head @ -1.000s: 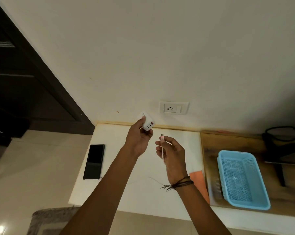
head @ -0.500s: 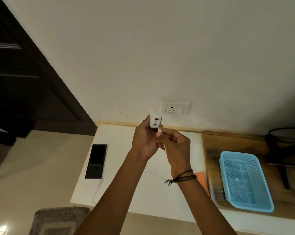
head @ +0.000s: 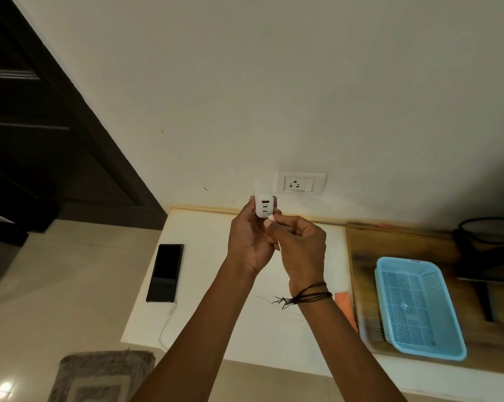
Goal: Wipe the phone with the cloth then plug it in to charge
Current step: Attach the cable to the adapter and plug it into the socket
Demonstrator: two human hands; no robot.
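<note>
My left hand (head: 249, 242) grips a white charger adapter (head: 264, 206) with several ports facing me, held up just below the wall socket (head: 299, 183). My right hand (head: 301, 250) pinches the plug end of a white cable (head: 273, 218) right at the adapter's lower ports. The black phone (head: 165, 272) lies face up on the left part of the white counter (head: 204, 256), with the cable's other end (head: 166, 320) at its near edge. An orange cloth (head: 345, 307) lies on the counter, partly hidden by my right forearm.
A light blue plastic basket (head: 416, 306) sits on a wooden board (head: 395, 242) at the right. Dark items with a black cord (head: 488, 248) stand at the far right. A dark door (head: 42, 126) is at the left, a grey mat (head: 100, 375) on the floor.
My hands came together: the right hand brought the cable plug up to the adapter, which the left hand turned so its ports face me. The view shifted slightly.
</note>
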